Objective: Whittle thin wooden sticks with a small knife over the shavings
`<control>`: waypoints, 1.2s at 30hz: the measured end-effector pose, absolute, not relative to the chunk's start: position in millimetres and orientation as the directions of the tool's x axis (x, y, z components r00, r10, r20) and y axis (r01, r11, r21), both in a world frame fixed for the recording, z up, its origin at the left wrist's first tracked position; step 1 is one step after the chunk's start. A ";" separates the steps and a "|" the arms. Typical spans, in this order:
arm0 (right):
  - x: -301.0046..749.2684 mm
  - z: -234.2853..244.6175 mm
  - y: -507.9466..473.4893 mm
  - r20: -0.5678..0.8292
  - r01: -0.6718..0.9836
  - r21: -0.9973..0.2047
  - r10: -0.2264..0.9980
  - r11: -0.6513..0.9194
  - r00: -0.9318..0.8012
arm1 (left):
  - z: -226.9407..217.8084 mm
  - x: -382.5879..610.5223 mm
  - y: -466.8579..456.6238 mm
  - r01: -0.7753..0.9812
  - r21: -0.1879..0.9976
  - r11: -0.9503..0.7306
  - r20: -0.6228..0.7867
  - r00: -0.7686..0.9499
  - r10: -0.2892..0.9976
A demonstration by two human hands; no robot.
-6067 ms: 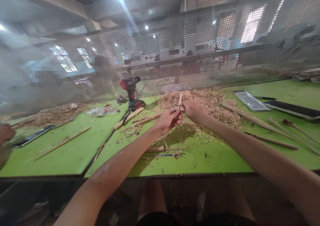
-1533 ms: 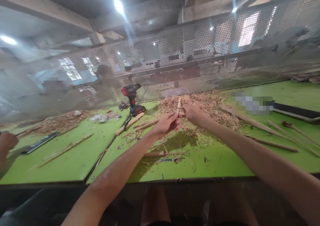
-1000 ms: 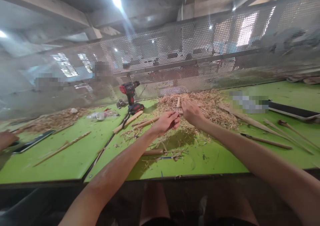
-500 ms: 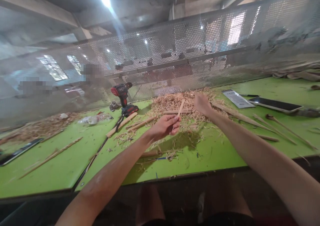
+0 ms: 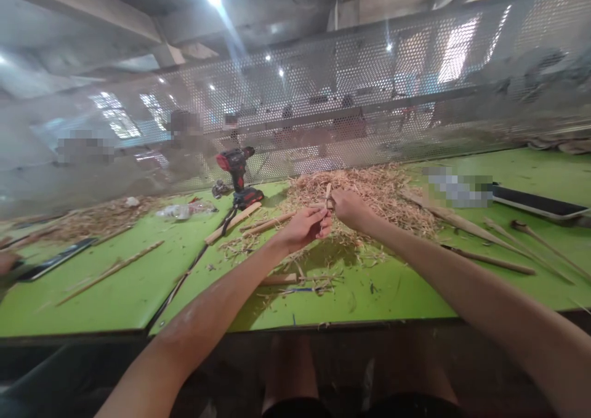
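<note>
My left hand point(image 5: 305, 228) pinches a thin, pale wooden strip point(image 5: 328, 190), which stands up from the fingertips. Right beside it, my right hand point(image 5: 349, 210) is closed, its fingers at the strip; what it grips, if anything, is hidden. Both hands are over the near edge of a heap of wood shavings point(image 5: 388, 190) on the green table point(image 5: 401, 292). A wooden stick point(image 5: 272, 223) lies just left of the heap, and a short wooden piece point(image 5: 279, 279) lies in front of my left hand.
A red-and-black cordless drill point(image 5: 237, 175) stands behind, near a perforated screen point(image 5: 314, 119). To the right lie a phone point(image 5: 540, 201), a dark-tipped stick point(image 5: 489, 259) and long wooden pieces point(image 5: 466, 224). At left are another phone point(image 5: 58, 259), a plastic bag point(image 5: 184, 210) and another person's hand point(image 5: 8, 262).
My right hand has come left and toward me, from over the shavings to the strip in my left hand. At the far left, another person's hand has come into view.
</note>
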State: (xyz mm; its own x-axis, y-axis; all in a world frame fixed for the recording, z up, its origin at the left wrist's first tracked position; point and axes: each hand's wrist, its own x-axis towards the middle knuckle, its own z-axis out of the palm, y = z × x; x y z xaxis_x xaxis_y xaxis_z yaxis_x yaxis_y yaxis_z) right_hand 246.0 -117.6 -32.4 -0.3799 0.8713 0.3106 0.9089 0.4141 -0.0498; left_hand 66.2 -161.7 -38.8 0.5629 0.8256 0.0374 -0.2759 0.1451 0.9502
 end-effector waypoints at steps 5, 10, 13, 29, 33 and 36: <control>250.4 -31.9 -117.4 0.368 0.926 -0.058 0.870 0.373 -0.328 | -35.0 64.4 -164.1 -0.249 0.956 0.156 0.026 0.599 0.800; 257.3 -25.3 -114.8 0.377 0.935 -0.031 0.870 0.353 -0.316 | -37.7 62.3 -161.6 -0.230 0.962 0.146 0.023 0.602 0.798; 261.2 -24.8 -110.8 0.385 0.939 0.018 0.865 0.343 -0.323 | -40.4 61.3 -157.9 -0.230 0.964 0.135 0.035 0.609 0.792; 326.0 -22.3 -77.7 0.320 0.997 -0.071 0.946 -0.023 0.045 | -43.4 60.8 -159.2 -0.097 0.989 0.116 -0.018 0.686 0.728; 309.3 -14.6 -85.0 0.404 0.984 -0.109 0.911 0.141 -0.086 | -43.0 59.6 -154.1 -0.114 0.987 0.114 -0.011 0.658 0.753; 286.2 -13.0 -96.8 0.393 0.965 -0.060 0.895 0.257 -0.213 | -41.0 57.5 -151.9 -0.150 0.983 0.108 0.017 0.655 0.756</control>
